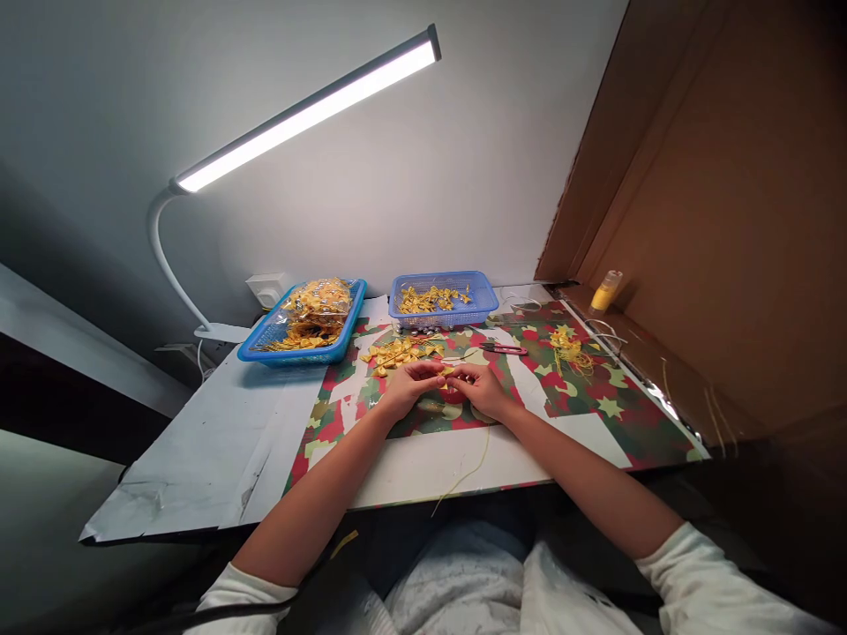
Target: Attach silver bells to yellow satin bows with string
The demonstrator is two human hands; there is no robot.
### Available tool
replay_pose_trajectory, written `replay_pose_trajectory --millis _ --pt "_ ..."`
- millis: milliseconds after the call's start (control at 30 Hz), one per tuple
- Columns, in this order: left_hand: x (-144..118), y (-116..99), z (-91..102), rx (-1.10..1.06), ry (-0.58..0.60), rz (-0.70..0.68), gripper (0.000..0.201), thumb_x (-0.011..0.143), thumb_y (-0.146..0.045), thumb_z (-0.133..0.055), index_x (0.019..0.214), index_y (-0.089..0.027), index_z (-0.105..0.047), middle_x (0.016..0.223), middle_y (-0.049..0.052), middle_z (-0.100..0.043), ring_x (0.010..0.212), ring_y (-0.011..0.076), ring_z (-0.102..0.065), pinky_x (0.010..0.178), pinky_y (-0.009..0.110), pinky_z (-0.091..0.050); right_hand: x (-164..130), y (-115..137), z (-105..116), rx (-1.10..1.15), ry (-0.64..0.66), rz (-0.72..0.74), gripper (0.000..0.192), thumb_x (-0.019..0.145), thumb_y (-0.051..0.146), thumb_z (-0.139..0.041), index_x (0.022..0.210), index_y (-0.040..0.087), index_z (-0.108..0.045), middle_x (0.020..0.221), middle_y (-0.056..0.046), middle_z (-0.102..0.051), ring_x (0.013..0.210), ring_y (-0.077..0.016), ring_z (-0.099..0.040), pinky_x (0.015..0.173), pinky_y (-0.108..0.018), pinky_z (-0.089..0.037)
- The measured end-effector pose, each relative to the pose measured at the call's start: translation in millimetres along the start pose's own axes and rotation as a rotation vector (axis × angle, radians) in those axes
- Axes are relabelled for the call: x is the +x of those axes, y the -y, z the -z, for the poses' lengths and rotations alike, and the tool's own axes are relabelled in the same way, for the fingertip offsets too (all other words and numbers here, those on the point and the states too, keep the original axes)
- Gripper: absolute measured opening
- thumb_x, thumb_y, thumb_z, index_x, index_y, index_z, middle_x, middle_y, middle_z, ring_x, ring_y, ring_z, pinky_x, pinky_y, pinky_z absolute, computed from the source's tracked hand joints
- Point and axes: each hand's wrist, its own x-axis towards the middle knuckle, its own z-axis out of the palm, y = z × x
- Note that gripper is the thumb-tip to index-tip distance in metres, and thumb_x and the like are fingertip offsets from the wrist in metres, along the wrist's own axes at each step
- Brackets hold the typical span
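My left hand (411, 384) and my right hand (480, 388) meet over the patterned mat (595, 414), fingertips pinched together on a small yellow ribbon piece (447, 380). A thin yellow thread (467, 472) trails from the hands toward the table's front edge. Just beyond my hands lies a loose pile of yellow ribbon bows (399, 352). Small red-handled snips (504, 348) lie to the right of that pile.
Two blue baskets stand at the back: a left one (265, 348) with bagged yellow bows, a right one (486, 304) with loose bows. A tangle of yellow thread (567, 348) and a yellow spool (605, 291) sit right. A desk lamp (311, 110) arches overhead; cardboard wall (715, 220) on the right.
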Motion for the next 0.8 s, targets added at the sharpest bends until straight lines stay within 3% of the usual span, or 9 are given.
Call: replay_pose_trajectory --millis 133,233,400,600,800 --pt "0.6 0.9 0.6 0.022 -0.002 -0.011 0.039 0.047 -0.026 -0.091 0.082 -0.017 -0.076 0.087 0.004 -0.074 0.078 0.0165 -0.065 0.079 0.031 -0.05 1.4 3.4 4.8 -0.072 -0.166 0.0 0.018 0.082 0.032 -0.059 0.088 0.019 -0.07 0.091 -0.007 -0.07 0.083 -0.0198 -0.058 0.071 -0.031 -0.044" --pt "1.3 1.4 2.2 0.033 -0.002 -0.02 0.043 0.049 -0.025 -0.09 0.089 -0.018 -0.076 0.096 0.005 -0.075 0.08 0.0157 -0.066 0.079 0.03 -0.05 1.1 9.9 10.0 -0.181 -0.328 0.131 0.013 0.083 0.027 -0.059 0.087 0.02 -0.069 0.091 -0.006 -0.068 0.088 -0.0205 -0.058 0.081 -0.036 -0.044" --pt "1.6 2.1 2.8 0.047 0.043 -0.031 0.048 0.048 -0.023 -0.09 0.094 -0.017 -0.075 0.096 0.006 -0.075 0.083 0.0177 -0.067 0.082 0.032 -0.051 -2.0 14.9 6.1 -0.273 -0.204 0.298 0.009 0.083 0.022 -0.064 0.087 0.023 -0.072 0.093 -0.005 -0.065 0.093 -0.0215 -0.057 0.088 -0.04 -0.043" --pt "0.8 2.3 0.9 0.071 0.121 -0.027 0.046 0.05 -0.026 -0.089 0.092 -0.014 -0.074 0.091 0.006 -0.076 0.079 0.0172 -0.068 0.078 0.03 -0.053 -1.1 8.6 0.7 -0.312 -0.149 0.286 0.016 0.082 0.018 -0.066 0.095 0.024 -0.073 0.095 -0.005 -0.06 0.094 -0.0218 -0.054 0.088 -0.04 -0.043" --pt "1.0 2.0 -1.0 0.118 0.164 -0.015 0.046 0.051 -0.028 -0.088 0.092 -0.012 -0.074 0.088 0.006 -0.075 0.078 0.0167 -0.068 0.076 0.029 -0.053 -1.7 8.5 -0.6 -0.325 -0.111 0.273 0.01 0.081 0.015 -0.064 0.081 0.023 -0.071 0.095 -0.005 -0.057 0.093 -0.0216 -0.052 0.087 -0.04 -0.042"
